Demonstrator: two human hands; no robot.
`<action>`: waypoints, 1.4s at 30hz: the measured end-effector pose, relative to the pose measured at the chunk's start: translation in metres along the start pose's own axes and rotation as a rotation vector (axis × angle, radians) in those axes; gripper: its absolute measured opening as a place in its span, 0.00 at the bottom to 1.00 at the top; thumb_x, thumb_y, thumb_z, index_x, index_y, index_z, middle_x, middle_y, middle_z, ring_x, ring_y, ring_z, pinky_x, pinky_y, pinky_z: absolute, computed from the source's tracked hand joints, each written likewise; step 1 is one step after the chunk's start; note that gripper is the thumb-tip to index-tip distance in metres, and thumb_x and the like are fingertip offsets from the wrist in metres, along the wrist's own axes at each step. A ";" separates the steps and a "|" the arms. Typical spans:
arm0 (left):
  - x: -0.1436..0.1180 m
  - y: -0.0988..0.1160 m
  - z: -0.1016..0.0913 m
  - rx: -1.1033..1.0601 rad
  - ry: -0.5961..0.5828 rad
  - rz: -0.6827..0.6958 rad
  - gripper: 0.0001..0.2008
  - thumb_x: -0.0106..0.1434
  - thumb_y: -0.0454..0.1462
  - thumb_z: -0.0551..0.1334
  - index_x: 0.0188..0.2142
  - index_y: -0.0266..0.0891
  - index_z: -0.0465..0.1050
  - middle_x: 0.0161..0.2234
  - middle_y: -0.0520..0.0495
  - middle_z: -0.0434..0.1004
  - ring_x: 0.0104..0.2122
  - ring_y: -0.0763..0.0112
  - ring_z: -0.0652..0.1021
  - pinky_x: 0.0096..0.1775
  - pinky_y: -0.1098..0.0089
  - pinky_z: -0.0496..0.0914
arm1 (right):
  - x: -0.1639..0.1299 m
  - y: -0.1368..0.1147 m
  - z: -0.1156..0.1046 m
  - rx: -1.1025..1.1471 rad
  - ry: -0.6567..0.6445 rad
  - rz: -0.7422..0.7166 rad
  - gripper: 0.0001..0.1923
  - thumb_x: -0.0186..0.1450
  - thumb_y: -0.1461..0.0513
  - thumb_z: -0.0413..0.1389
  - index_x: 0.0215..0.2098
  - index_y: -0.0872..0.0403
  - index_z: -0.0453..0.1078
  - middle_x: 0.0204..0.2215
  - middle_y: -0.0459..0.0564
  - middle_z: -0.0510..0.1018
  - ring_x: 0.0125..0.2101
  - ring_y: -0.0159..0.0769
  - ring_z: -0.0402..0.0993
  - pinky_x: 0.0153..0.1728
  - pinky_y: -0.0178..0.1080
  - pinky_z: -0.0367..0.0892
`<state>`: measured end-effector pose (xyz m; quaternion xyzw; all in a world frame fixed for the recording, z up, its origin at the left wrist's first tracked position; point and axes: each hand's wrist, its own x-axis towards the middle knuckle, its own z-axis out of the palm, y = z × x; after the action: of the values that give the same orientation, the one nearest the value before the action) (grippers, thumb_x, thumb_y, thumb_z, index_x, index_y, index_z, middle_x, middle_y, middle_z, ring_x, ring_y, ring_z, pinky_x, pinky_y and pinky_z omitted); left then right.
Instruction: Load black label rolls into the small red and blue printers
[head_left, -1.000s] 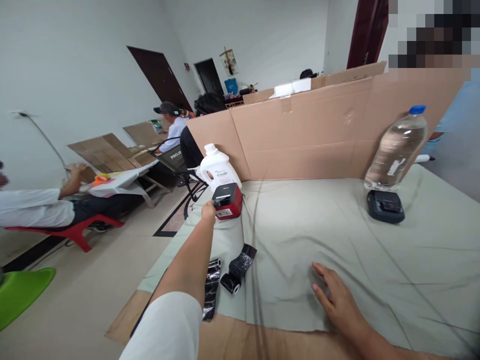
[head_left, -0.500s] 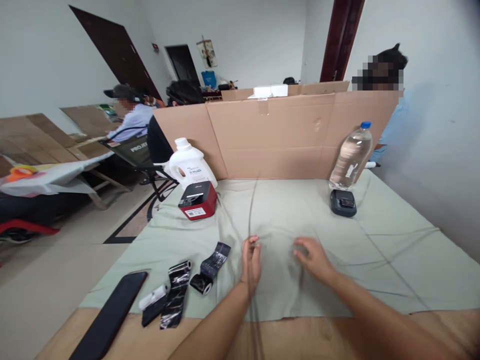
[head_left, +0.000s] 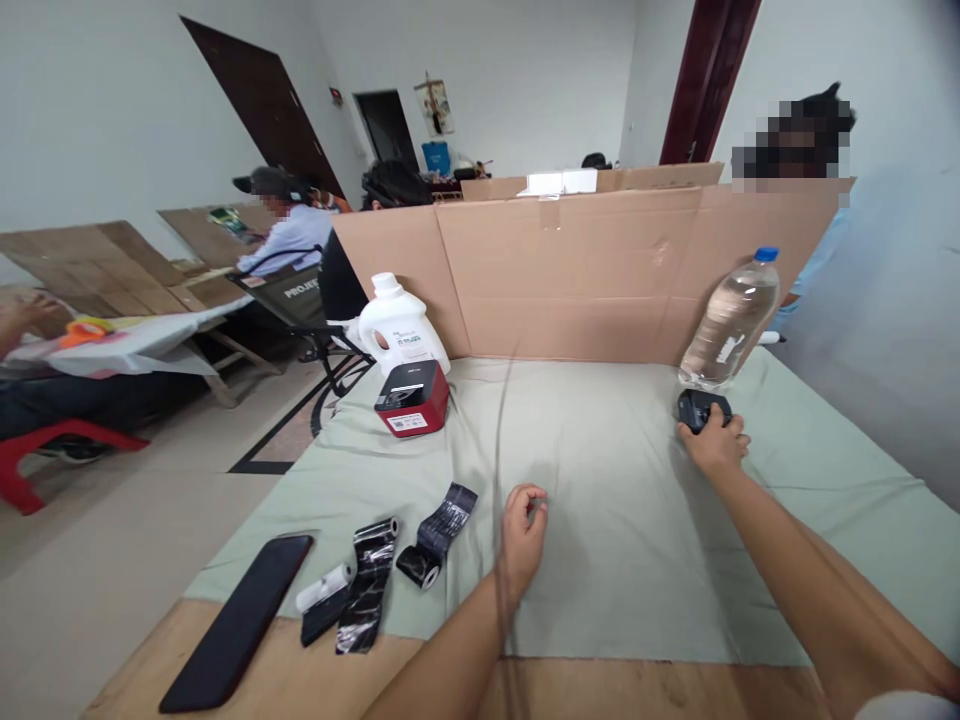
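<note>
touching a small dark machine [head_left: 694, 405] at the right of the cloth [head_left: 600, 600], the right hand [head_left: 716, 440] has its thumb on one side and its fingers over the other; i cannot tell whether it grips the machine or only rests on it. the machine sits flat on the cloth, just in front of a clear bottle [head_left: 731, 325] with a blue cap, which stands near the cardboard [head_left: 562, 280].

the left hand [head_left: 525, 530] is over the middle of the cloth, with its fingers loosely curled, a narrow gap by the thumb, and nothing visible in its grasp. nearest to it, on its left, is a black roll [head_left: 435, 540] with a loose strip pulled out. next to that is a longer shiny strip [head_left: 367, 585], and beside it a white roll [head_left: 324, 588] with a dark part. a flat black slab [head_left: 240, 620] lies farther left, partly on the bare wood of the table [head_left: 637, 690].

towards the far left corner, a red box [head_left: 416, 400] with a black top stands just in front of a white jug [head_left: 409, 330]; the print on its label is too small to read.
</note>
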<state>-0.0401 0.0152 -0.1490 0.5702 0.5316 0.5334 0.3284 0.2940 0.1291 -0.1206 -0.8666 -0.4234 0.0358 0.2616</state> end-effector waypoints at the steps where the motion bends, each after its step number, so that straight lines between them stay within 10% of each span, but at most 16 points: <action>1: -0.001 0.000 0.000 -0.009 -0.002 -0.001 0.06 0.59 0.36 0.59 0.36 0.38 0.72 0.37 0.45 0.72 0.37 0.66 0.72 0.42 0.66 0.67 | -0.010 -0.004 0.000 0.046 0.008 -0.028 0.41 0.59 0.48 0.54 0.65 0.59 0.54 0.61 0.71 0.54 0.56 0.68 0.58 0.52 0.61 0.56; 9: -0.006 0.004 -0.001 -0.602 -0.314 -0.266 0.32 0.61 0.53 0.60 0.61 0.44 0.59 0.59 0.36 0.64 0.43 0.62 0.76 0.41 0.63 0.71 | -0.173 -0.052 -0.015 0.311 -0.006 -0.760 0.36 0.63 0.49 0.52 0.65 0.53 0.53 0.62 0.64 0.55 0.58 0.58 0.57 0.55 0.59 0.58; 14: -0.006 0.002 -0.006 -0.928 -0.303 -0.380 0.44 0.58 0.58 0.60 0.67 0.48 0.45 0.64 0.40 0.59 0.58 0.55 0.68 0.56 0.58 0.64 | -0.252 -0.071 -0.017 0.319 -0.128 -0.847 0.34 0.62 0.54 0.55 0.65 0.51 0.55 0.64 0.62 0.51 0.57 0.59 0.58 0.53 0.61 0.61; 19: 0.005 -0.003 -0.019 -0.675 -0.212 -0.324 0.48 0.51 0.41 0.71 0.67 0.44 0.49 0.66 0.43 0.55 0.64 0.53 0.59 0.64 0.59 0.53 | -0.242 -0.068 0.001 0.636 -0.289 -0.664 0.21 0.66 0.52 0.52 0.54 0.50 0.65 0.55 0.58 0.65 0.55 0.50 0.63 0.54 0.57 0.63; 30: 0.005 0.001 -0.012 -0.782 -0.382 -0.389 0.40 0.55 0.43 0.68 0.64 0.41 0.57 0.65 0.43 0.59 0.64 0.53 0.58 0.63 0.59 0.53 | -0.225 -0.053 0.028 1.021 -0.652 -0.379 0.45 0.63 0.48 0.55 0.70 0.51 0.37 0.68 0.56 0.48 0.67 0.46 0.46 0.66 0.51 0.46; 42: 0.014 0.004 -0.014 -0.785 -0.397 -0.585 0.24 0.56 0.48 0.66 0.48 0.38 0.69 0.35 0.47 0.77 0.31 0.69 0.76 0.33 0.71 0.69 | -0.219 -0.053 0.023 0.995 -0.697 -0.406 0.45 0.64 0.47 0.54 0.69 0.54 0.36 0.65 0.61 0.56 0.63 0.46 0.56 0.63 0.51 0.54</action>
<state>-0.0542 0.0253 -0.1381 0.3224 0.3563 0.4600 0.7466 0.1095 0.0005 -0.1495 -0.4818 -0.5720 0.4574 0.4811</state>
